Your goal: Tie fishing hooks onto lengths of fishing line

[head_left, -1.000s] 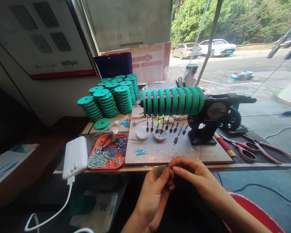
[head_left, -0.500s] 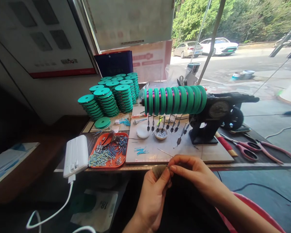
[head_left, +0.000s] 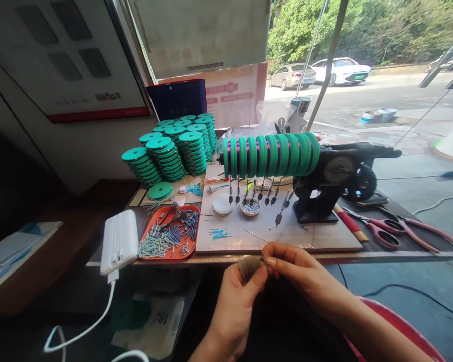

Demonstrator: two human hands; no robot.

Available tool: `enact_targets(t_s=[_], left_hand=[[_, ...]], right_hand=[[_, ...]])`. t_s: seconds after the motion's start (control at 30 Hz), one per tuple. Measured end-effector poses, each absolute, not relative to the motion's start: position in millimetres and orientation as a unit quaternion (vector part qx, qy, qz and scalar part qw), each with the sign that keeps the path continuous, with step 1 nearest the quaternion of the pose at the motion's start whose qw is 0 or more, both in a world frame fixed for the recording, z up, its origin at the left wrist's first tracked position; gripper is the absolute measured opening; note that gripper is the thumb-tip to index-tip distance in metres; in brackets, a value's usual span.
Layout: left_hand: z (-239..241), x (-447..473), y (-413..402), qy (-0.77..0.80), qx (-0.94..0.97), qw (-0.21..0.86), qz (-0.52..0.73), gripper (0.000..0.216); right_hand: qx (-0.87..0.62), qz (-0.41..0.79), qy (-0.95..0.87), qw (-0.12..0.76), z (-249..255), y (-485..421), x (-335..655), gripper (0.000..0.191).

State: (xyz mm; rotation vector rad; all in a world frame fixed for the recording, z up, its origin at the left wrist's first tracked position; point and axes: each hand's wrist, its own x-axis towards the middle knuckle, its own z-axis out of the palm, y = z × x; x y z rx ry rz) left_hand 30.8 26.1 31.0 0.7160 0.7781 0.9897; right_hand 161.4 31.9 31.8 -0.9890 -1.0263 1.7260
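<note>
Between the left hand point(head_left: 237, 304) and right hand point(head_left: 300, 269), meeting fingertips pinch a tiny piece point(head_left: 265, 262) too small to identify. Around the left forefinger shows a tan wrap point(head_left: 248, 267); beyond the right fingers juts a thin needle point(head_left: 253, 235); farther ahead hang green spools point(head_left: 274, 155).

Thin rod point(head_left: 254, 235), centre: smooth, shiny metal. Tan wrap point(head_left: 248, 266), lower centre: matt, cloth-like. Tray point(head_left: 176, 251), lower left: glossy plastic. Power bank point(head_left: 120, 241), left: smooth plastic. Scissors point(head_left: 372, 231), lower right: metal blades, plastic handles.
</note>
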Motion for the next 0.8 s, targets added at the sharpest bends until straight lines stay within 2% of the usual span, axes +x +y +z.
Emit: enact_targets(t_s=[0.43,0.6,0.7,0.8], left_hand=[[26.7,30.4,24.3,0.368,0.346,0.728,0.464,0.01],[30.1,30.7,22.6,0.363,0.327,0.741,0.461,0.007],[31.5,26.9,20.1,0.375,0.337,0.734,0.454,0.006],[32.7,21.2,18.0,0.396,0.347,0.713,0.463,0.007]], right_hand=[[-0.409,0.71,-0.353,0.451,23.9,29.3,159.0,0.02],[-0.427,0.681,-0.385,0.453,31.6,29.1,154.2,0.021],[-0.469,0.597,-0.471,0.449,42.5,22.8,167.1,0.019],[-0.575,0.404,-0.506,0.499,39.2,9.6,197.3,0.02]])
